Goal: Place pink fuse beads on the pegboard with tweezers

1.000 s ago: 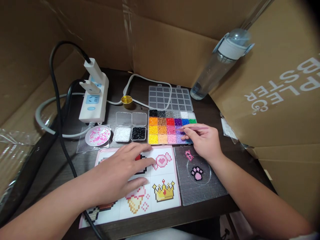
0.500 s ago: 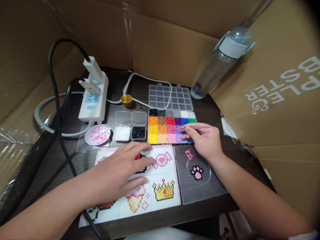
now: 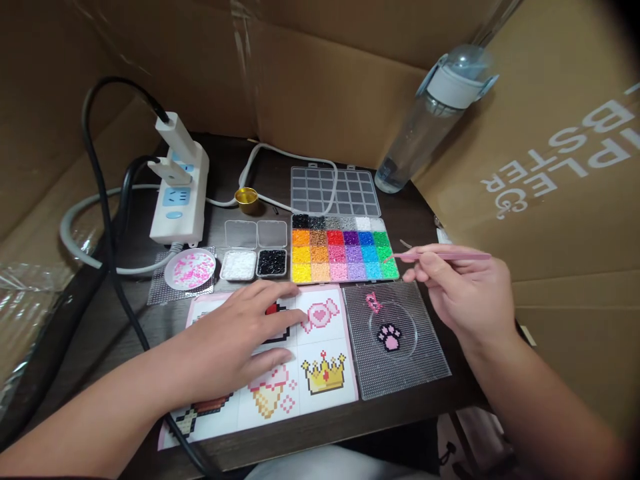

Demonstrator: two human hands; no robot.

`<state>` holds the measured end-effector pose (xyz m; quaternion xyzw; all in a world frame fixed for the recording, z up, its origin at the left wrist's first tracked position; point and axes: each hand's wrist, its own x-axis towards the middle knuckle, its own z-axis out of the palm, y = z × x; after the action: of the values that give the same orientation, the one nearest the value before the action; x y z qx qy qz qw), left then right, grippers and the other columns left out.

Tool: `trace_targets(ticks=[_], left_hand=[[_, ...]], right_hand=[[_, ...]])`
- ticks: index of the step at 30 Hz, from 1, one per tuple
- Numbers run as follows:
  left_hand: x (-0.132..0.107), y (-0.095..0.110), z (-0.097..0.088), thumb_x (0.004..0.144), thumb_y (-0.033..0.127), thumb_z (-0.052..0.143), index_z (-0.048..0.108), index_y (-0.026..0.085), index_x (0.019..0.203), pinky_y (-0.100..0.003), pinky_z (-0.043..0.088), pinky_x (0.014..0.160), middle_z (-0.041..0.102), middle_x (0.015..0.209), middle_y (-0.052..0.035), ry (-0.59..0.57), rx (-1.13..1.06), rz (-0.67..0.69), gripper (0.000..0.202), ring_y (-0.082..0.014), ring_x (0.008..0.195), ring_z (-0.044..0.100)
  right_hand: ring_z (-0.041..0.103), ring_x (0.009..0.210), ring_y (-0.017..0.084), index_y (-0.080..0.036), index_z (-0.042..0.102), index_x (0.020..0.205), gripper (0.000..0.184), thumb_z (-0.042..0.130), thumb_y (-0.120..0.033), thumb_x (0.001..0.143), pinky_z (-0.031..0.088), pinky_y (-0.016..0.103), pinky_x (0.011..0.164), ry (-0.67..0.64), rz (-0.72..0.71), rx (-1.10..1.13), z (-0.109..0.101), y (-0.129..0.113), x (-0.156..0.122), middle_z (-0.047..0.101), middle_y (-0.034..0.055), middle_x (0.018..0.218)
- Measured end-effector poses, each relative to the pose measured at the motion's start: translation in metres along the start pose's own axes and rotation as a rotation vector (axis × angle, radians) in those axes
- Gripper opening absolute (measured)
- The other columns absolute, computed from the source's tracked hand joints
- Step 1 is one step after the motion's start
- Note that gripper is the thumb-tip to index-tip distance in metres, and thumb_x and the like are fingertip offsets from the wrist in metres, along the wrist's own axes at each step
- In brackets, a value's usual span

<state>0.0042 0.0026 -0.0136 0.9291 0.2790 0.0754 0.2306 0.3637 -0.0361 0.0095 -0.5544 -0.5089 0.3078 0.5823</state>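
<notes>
My left hand (image 3: 250, 333) lies flat with fingers spread on a printed pattern sheet (image 3: 325, 408), its index fingertip at the pink candy picture (image 3: 320, 315). Pink tweezers (image 3: 450, 256) are pinched in my right hand (image 3: 465, 293), their tips pointing left over the green beads at the right edge of the sorted bead box (image 3: 335, 255). Whether a bead sits between the tips is too small to tell. Below, a clear pegboard (image 3: 430, 360) bears a pink-and-black paw of beads (image 3: 389, 337) and a small pink bead piece (image 3: 373, 303).
Two small open boxes hold white beads (image 3: 239, 265) and black beads (image 3: 271, 263). Left of them is a dish of pink and white beads (image 3: 190, 269). A power strip (image 3: 181, 193) with cables, a gold cup (image 3: 247, 200) and a water bottle (image 3: 425, 127) stand behind; cardboard walls surround the table.
My right hand has moved right with the tweezers, from over the purple beads to the box's right edge, uncovering the blue and green beads. My left hand stays on the sheet.
</notes>
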Motion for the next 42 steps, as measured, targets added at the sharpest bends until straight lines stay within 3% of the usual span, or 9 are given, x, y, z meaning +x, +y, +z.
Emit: trace_targets(ticks=[6, 13, 24, 38, 42], left_hand=[[0.001, -0.001, 0.001, 0.105, 0.034, 0.075, 0.079, 0.038, 0.143, -0.056, 0.060, 0.118, 0.067, 0.162, -0.0095, 0.001, 0.005, 0.001, 0.039, -0.0393, 0.143, 0.065], [-0.005, -0.005, 0.002, 0.109, 0.039, 0.073, 0.074, 0.042, 0.152, -0.050, 0.059, 0.119, 0.064, 0.166, -0.0063, 0.005, 0.005, 0.011, 0.043, -0.0363, 0.146, 0.064], [-0.001, -0.003, 0.004, 0.108, 0.040, 0.072, 0.077, 0.040, 0.148, -0.053, 0.060, 0.116, 0.066, 0.164, -0.0086, 0.006, 0.001, 0.006, 0.041, -0.0385, 0.143, 0.065], [-0.004, -0.005, 0.012, 0.109, 0.040, 0.069, 0.076, 0.041, 0.147, -0.051, 0.057, 0.119, 0.064, 0.165, -0.0057, 0.073, -0.015, 0.009, 0.038, -0.0363, 0.145, 0.063], [-0.002, -0.003, 0.007, 0.109, 0.039, 0.069, 0.077, 0.040, 0.146, -0.053, 0.059, 0.117, 0.066, 0.163, -0.0080, 0.030, -0.010, 0.004, 0.038, -0.0372, 0.143, 0.065]], right_hand=[[0.078, 0.061, 0.019, -0.023, 0.094, 0.089, 0.018, 0.092, -0.041, 0.094, 0.067, 0.031, 0.060, -0.030, 0.137, -0.127, -0.019, 0.017, -0.023, 0.090, 0.0099, 0.088], [0.077, 0.056, 0.018, -0.024, 0.093, 0.084, 0.010, 0.088, -0.030, 0.089, 0.068, 0.028, 0.058, -0.049, 0.131, -0.188, -0.006, 0.016, -0.025, 0.085, 0.0057, 0.071], [0.079, 0.057, 0.019, -0.025, 0.093, 0.081, 0.012, 0.089, -0.033, 0.088, 0.071, 0.030, 0.058, -0.073, 0.134, -0.217, -0.001, 0.015, -0.024, 0.089, 0.0074, 0.080], [0.079, 0.057, 0.020, -0.025, 0.093, 0.083, 0.009, 0.088, -0.031, 0.087, 0.071, 0.030, 0.060, -0.084, 0.150, -0.221, -0.002, 0.014, -0.024, 0.088, 0.0060, 0.077], [0.078, 0.056, 0.019, -0.025, 0.093, 0.083, 0.010, 0.088, -0.032, 0.088, 0.071, 0.030, 0.059, -0.080, 0.139, -0.207, -0.003, 0.015, -0.024, 0.088, 0.0067, 0.079]])
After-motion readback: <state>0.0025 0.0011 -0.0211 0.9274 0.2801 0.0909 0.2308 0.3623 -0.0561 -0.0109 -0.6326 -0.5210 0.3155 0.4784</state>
